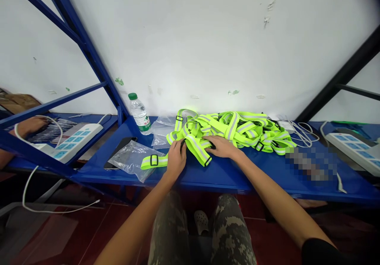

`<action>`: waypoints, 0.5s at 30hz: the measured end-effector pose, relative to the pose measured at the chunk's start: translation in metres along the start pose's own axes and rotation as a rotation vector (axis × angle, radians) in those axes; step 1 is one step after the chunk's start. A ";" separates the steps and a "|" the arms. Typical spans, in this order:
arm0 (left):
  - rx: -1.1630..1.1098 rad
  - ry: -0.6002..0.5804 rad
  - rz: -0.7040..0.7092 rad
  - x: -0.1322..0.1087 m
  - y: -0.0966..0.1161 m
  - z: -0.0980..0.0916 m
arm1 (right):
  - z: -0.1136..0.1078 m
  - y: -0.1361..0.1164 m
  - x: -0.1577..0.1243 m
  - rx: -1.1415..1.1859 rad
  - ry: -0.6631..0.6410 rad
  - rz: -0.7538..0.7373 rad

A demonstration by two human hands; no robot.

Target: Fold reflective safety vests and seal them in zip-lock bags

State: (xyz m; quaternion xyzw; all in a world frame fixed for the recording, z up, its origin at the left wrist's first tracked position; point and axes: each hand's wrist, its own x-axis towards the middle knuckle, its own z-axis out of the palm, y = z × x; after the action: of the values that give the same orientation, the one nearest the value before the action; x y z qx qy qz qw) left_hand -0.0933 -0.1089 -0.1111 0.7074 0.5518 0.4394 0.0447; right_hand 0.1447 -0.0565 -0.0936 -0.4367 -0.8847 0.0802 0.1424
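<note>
A tangled heap of neon-yellow reflective straps [243, 128] with silver stripes and black buckles lies on the blue shelf [208, 178] before me. My left hand [177, 158] is closed on a reflective strap at the heap's near left side, a black piece showing by its fingertips. One strap end with a black buckle sticks out to the left of that hand, over a clear plastic bag [127, 158]. My right hand [222, 147] is closed on a black-fitted part of the strap at the heap's front edge. Its fingertips are partly hidden. Between my hands hangs a short strap piece.
A water bottle [140, 114] stands at the back left, near another plastic bag [162, 132] and a dark phone [120, 152]. Power strips [75, 140] and white cables [299, 132] lie at both sides. Blue frame posts [89, 55] rise left; another person's hand [34, 125] is beyond.
</note>
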 end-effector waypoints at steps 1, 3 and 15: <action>-0.006 -0.001 -0.006 0.000 0.000 0.000 | 0.000 0.002 0.000 -0.064 0.003 0.008; -0.010 -0.019 0.011 -0.001 0.001 0.000 | -0.001 0.009 -0.001 -0.186 0.004 0.045; 0.336 -0.262 0.272 -0.007 0.008 0.004 | -0.009 0.048 0.010 -0.399 0.085 0.478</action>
State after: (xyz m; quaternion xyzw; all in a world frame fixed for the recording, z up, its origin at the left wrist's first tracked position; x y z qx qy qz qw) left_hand -0.0852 -0.1163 -0.1134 0.8235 0.5064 0.2481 -0.0618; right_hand 0.1777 -0.0192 -0.0961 -0.6546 -0.7484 -0.0820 0.0679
